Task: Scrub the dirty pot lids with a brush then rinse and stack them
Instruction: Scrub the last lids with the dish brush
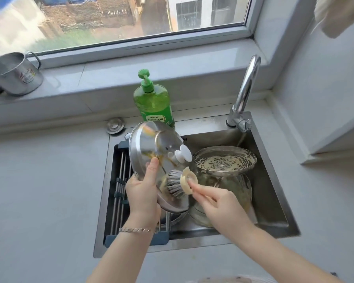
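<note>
A steel pot lid (149, 139) with a white knob and brown smears is tilted up over the sink's left side. My left hand (144, 193) grips its lower edge, thumb on the top face. My right hand (217, 203) pinches a round cream-coloured brush (179, 183) whose grey bristles press against the lid's lower part. Another steel lid (225, 161) lies upside down in the sink (274, 201), soapy water on it. A glass lid (241, 188) lies under it, partly hidden.
A drying rack (121, 186) with steel rods spans the sink's left part, with another lid partly hidden under my left hand. A green soap bottle (153, 103) stands behind the sink. The faucet (245, 92) rises at the back right. A metal mug (14, 74) sits on the windowsill.
</note>
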`<state>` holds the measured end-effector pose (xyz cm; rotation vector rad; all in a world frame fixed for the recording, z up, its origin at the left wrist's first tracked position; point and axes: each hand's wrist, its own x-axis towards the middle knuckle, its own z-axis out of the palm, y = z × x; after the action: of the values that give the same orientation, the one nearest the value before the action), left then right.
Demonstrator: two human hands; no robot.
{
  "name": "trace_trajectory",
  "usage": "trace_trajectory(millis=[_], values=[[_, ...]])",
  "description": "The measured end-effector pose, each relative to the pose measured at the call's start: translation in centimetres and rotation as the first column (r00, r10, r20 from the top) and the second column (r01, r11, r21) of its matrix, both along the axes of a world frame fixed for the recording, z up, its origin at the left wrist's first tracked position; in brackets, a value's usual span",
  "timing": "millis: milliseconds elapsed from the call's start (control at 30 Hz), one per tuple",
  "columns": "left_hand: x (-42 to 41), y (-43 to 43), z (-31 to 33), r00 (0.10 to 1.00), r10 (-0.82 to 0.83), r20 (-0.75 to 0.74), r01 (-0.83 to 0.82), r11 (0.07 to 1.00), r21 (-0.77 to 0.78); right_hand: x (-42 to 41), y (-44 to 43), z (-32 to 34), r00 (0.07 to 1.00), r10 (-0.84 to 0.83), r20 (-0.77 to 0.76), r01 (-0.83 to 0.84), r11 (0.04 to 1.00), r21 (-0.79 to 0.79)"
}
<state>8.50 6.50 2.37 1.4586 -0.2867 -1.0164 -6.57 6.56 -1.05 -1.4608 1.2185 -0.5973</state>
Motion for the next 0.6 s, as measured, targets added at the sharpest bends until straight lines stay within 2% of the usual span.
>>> trace_trajectory(millis=[100,233,300,367,500,533,600], values=[[-0.6,0.2,0.2,0.999,-0.051,0.001,0.051,0.998,0.036,-0.4,-1.5,0.2,0.996,-0.054,-0.077,0.056,0.998,0.032],[-0.5,0.6,0.0,0.978,-0.113,0.176,0.104,0.993,0.060,0.5,0.0,2.0,0.999,0.044,0.012,-0.043,0.998,-0.049],[-0.6,0.9,0.2,0.967,-0.161,0.198,0.151,0.986,0.068,0.1,-1.3,1.9,0.999,0.019,-0.038,-0.020,0.999,-0.042],[-1.0,1.3,0.1,0.934,-0.218,0.283,0.200,0.976,0.091,-0.1,-2.3,1.8,0.996,-0.017,-0.090,0.019,1.000,0.019],[-0.4,1.4,-0.5,0.946,-0.148,0.287,0.115,0.985,0.129,1.0,0.6,2.9,0.995,0.100,0.017,-0.099,0.995,-0.026],[-0.3,1.4,-0.6,0.953,-0.128,0.275,0.096,0.987,0.129,0.9,0.7,2.9,0.993,0.122,0.010,-0.121,0.992,-0.033],[-0.3,1.6,-0.6,0.948,-0.137,0.286,0.102,0.986,0.135,0.4,-1.0,2.2,0.992,0.088,-0.095,-0.090,0.996,-0.015]])
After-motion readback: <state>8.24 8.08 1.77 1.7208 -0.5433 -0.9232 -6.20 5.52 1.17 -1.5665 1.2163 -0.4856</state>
